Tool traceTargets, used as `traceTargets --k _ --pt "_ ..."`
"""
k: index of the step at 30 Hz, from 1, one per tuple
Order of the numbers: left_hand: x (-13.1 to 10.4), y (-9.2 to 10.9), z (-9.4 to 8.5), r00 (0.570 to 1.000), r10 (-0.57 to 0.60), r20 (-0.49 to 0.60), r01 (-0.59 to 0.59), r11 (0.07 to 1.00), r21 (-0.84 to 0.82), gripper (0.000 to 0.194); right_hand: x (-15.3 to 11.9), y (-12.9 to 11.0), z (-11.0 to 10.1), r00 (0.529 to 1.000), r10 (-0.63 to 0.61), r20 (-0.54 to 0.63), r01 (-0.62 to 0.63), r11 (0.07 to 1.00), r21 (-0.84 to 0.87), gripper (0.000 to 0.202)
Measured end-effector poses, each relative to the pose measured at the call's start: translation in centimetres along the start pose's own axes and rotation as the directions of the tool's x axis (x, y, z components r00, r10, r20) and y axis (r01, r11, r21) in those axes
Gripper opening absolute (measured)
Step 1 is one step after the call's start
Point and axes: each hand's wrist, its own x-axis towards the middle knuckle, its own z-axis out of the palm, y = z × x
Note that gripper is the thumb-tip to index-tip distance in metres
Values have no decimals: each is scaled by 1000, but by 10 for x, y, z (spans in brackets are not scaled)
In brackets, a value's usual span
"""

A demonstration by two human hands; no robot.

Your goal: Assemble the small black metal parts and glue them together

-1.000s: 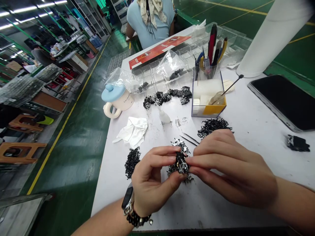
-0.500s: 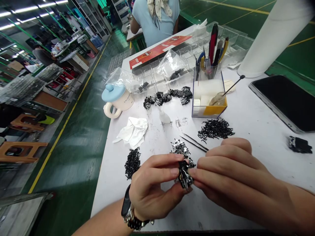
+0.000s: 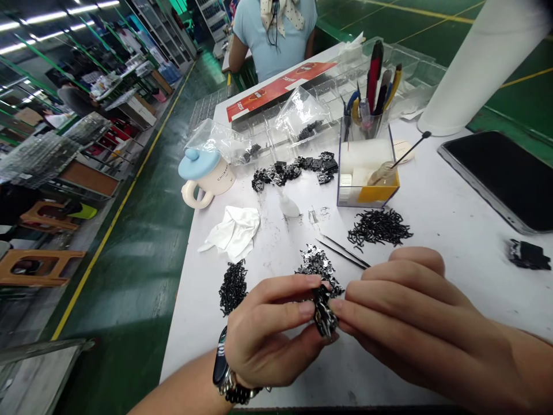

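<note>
Between my hands, low in the middle of the view, is a small black plastic part with shiny metal pieces [image 3: 324, 314]. My left hand [image 3: 272, 328], with a watch on its wrist, pinches it from the left between thumb and fingers. My right hand [image 3: 406, 311] is closed, its fingertips pressed to the part's right side. Just behind the fingers lies a heap of small silver metal pieces [image 3: 317, 259], partly covered by the hands. Dark tweezers [image 3: 343, 252] point toward that heap; their rear end is hidden behind my right hand, and whether it touches them is unclear.
Small black curved pieces lie in piles at left [image 3: 233, 288] and right [image 3: 380, 227]. Behind are black assemblies [image 3: 296, 169], a lidded mug [image 3: 213, 176], a white cloth [image 3: 235, 233] and a tool box [image 3: 367, 196]. A phone [image 3: 501, 173] lies at right. A person [image 3: 274, 40] sits beyond.
The black part has turned slightly between my fingers. My right hand has shifted a little; the tweezer tips and the piles stay where they were.
</note>
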Motion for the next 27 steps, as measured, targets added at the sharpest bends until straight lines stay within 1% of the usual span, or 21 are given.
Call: traceTargets --k 2,4,7,10,14,19,25,27 --pt "-1 1 -2 1000 -10 17 10 1000 20 41 -1 2 -1 1000 -29 12 29 1000 -4 21" --pt "-2 2 -4 999 -28 33 27 999 36 42 -1 5 -1 996 -89 15 89 996 9 25" --pt "-4 3 -7 998 -40 38 38 998 53 43 0 7 -1 991 -136 -3 136 990 37 28" --pt "-6 3 -8 998 -43 36 41 997 64 45 -1 3 1 998 -60 13 59 997 53 25" --pt "-9 1 -7 999 -35 35 33 997 64 47 -2 -3 4 999 48 4 -48 996 74 19" --pt "-11 -3 -2 1000 29 -8 -29 999 37 47 0 -1 7 999 27 -34 -24 994 110 15" --pt "-7 1 -5 999 10 34 -11 999 35 45 6 0 10 997 27 -71 -20 996 91 12" --pt "-7 2 -7 999 23 45 -25 999 44 45 7 -1 10 996 33 -81 -25 995 93 11"
